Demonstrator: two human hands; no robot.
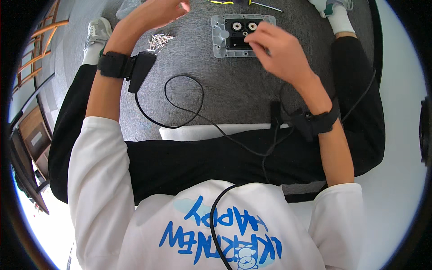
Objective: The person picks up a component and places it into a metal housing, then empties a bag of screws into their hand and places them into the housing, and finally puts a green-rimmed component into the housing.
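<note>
A grey metal housing lies on the dark floor, with a black insert in it that carries two round, pale-ringed parts. Over its right side is my right hand, thumb and forefinger drawn together above the insert. Anything between those fingertips is too small to make out. My left hand is at the top edge, left of the housing, its fingers curled and partly cut off by the picture's edge. What it holds, if anything, is hidden. Below it lies a small pile of screws.
Beyond the housing lie a screwdriver and a yellow-and-black handle. A clear plastic bag sits behind my left wrist. A looped black cable runs between my wrist straps. My legs spread on both sides; wooden chairs stand far left.
</note>
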